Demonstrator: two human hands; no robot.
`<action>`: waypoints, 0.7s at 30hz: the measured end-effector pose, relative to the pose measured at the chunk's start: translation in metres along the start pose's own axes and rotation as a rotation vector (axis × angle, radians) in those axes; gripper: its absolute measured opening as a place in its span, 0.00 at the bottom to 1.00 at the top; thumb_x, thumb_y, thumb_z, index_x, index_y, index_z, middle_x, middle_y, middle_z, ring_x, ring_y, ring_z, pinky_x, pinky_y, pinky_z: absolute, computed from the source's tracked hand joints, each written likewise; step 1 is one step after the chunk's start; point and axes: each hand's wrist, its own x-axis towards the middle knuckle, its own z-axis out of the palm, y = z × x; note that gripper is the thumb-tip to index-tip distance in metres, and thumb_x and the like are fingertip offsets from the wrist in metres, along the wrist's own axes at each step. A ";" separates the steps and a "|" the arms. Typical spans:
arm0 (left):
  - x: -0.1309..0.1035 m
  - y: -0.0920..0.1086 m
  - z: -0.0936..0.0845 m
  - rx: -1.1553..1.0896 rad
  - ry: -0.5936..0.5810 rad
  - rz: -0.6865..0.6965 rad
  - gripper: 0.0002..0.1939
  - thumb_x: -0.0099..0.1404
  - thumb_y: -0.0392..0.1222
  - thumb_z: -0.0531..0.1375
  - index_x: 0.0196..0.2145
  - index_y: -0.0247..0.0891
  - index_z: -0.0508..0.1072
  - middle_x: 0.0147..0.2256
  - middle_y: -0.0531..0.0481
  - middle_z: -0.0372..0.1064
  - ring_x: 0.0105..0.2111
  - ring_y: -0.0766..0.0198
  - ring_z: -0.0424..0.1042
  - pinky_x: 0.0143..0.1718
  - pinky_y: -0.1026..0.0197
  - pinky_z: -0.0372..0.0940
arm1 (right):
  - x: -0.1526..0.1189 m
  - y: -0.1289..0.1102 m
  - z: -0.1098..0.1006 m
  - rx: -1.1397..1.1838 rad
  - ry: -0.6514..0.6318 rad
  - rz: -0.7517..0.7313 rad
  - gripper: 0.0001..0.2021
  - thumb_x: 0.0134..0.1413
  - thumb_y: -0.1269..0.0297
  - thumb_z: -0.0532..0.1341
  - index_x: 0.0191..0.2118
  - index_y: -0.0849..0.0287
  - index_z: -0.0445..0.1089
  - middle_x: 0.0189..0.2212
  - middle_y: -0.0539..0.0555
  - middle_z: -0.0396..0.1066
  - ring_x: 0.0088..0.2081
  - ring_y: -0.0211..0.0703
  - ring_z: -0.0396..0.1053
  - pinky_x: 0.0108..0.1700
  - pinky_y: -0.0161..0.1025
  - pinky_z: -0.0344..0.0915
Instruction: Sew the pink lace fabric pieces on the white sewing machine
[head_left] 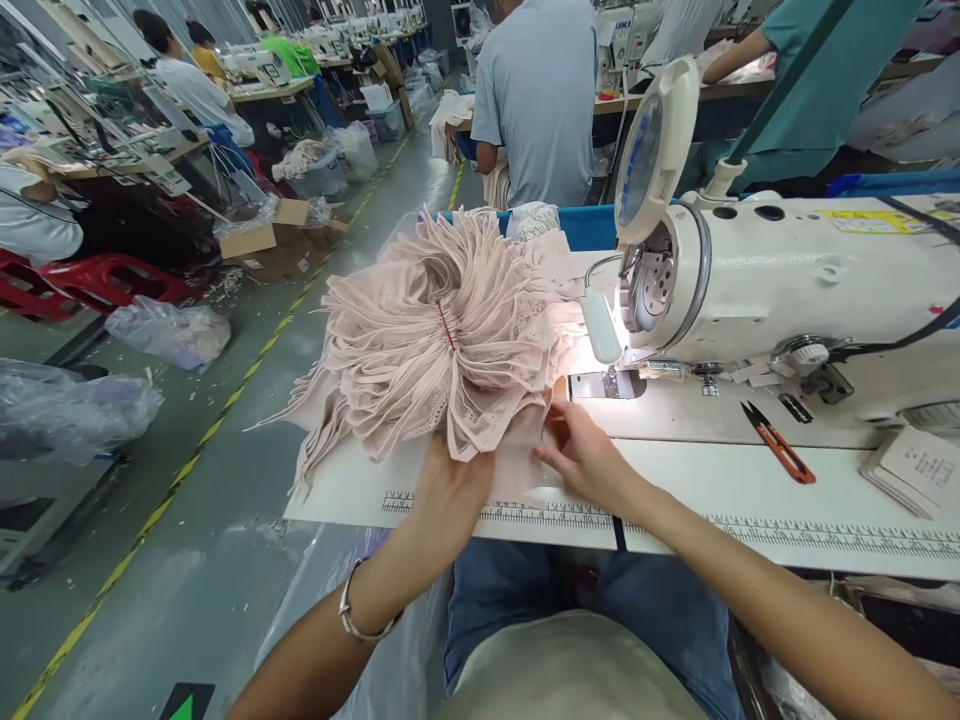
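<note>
A thick bundle of pale pink fabric pieces (390, 330), some edged with lace, lies fanned out left of the sewing machine (780, 290). A red tie (446, 326) crosses its middle. My left hand (454, 490) reaches under the bundle's near edge; its fingers are hidden by the cloth. At the bundle's near right corner, my right hand (581, 450) has thumb and fingers closed on the edge of a pink fabric piece (517, 465). The lit needle area of the machine is just beyond my right hand, with more pink cloth beside it.
Orange-handled thread snips (780, 445) lie on the table right of my hands, with a stack of white cards (911, 470) farther right. A ruler strip (750, 530) runs along the front edge. A magnifier lens (649, 150) stands above the machine head. Co-workers sit beyond.
</note>
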 end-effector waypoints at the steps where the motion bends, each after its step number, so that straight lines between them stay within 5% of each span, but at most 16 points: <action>1: 0.003 0.000 0.003 -0.004 0.016 0.006 0.22 0.68 0.24 0.49 0.48 0.41 0.76 0.42 0.42 0.76 0.48 0.50 0.74 0.53 0.46 0.69 | 0.000 -0.003 0.006 0.062 -0.035 0.037 0.21 0.55 0.63 0.62 0.55 0.56 0.65 0.42 0.56 0.73 0.41 0.48 0.71 0.44 0.46 0.69; 6: 0.017 0.011 0.016 -0.231 0.152 0.311 0.15 0.73 0.29 0.50 0.39 0.39 0.75 0.39 0.47 0.75 0.44 0.60 0.74 0.49 0.58 0.71 | -0.016 -0.008 -0.012 0.175 -0.278 0.044 0.07 0.47 0.72 0.58 0.33 0.57 0.72 0.37 0.52 0.72 0.41 0.45 0.69 0.44 0.43 0.67; 10: 0.040 0.016 0.031 -0.315 0.262 0.577 0.16 0.77 0.33 0.48 0.53 0.35 0.73 0.55 0.43 0.73 0.59 0.58 0.68 0.65 0.51 0.60 | -0.036 0.006 -0.050 0.442 -0.243 0.316 0.13 0.42 0.70 0.60 0.37 0.58 0.75 0.35 0.51 0.73 0.39 0.44 0.71 0.41 0.40 0.69; 13: 0.064 0.022 0.041 -0.178 0.156 0.722 0.26 0.75 0.47 0.56 0.65 0.32 0.64 0.65 0.37 0.63 0.67 0.46 0.58 0.69 0.40 0.52 | -0.046 0.016 -0.066 0.672 -0.094 0.576 0.17 0.41 0.66 0.65 0.42 0.59 0.73 0.33 0.51 0.75 0.33 0.42 0.72 0.35 0.39 0.71; 15: 0.078 0.028 0.043 -0.041 0.090 0.755 0.32 0.73 0.51 0.59 0.68 0.34 0.60 0.63 0.34 0.64 0.65 0.44 0.62 0.66 0.41 0.55 | -0.052 0.019 -0.072 0.731 0.028 0.656 0.18 0.41 0.61 0.68 0.41 0.58 0.71 0.30 0.51 0.75 0.28 0.41 0.71 0.33 0.39 0.72; 18: 0.085 0.035 0.038 0.192 -0.012 0.694 0.26 0.76 0.39 0.55 0.68 0.37 0.60 0.50 0.36 0.73 0.52 0.52 0.73 0.53 0.51 0.64 | -0.069 0.023 -0.092 0.618 0.192 0.657 0.21 0.43 0.52 0.70 0.41 0.56 0.69 0.28 0.52 0.74 0.24 0.41 0.69 0.30 0.42 0.71; 21: 0.080 0.041 0.032 0.338 -0.052 0.590 0.26 0.73 0.29 0.51 0.66 0.35 0.63 0.41 0.41 0.73 0.41 0.57 0.73 0.42 0.56 0.65 | -0.097 0.035 -0.132 0.112 0.454 0.618 0.17 0.51 0.50 0.62 0.42 0.54 0.69 0.29 0.54 0.76 0.25 0.45 0.69 0.32 0.46 0.70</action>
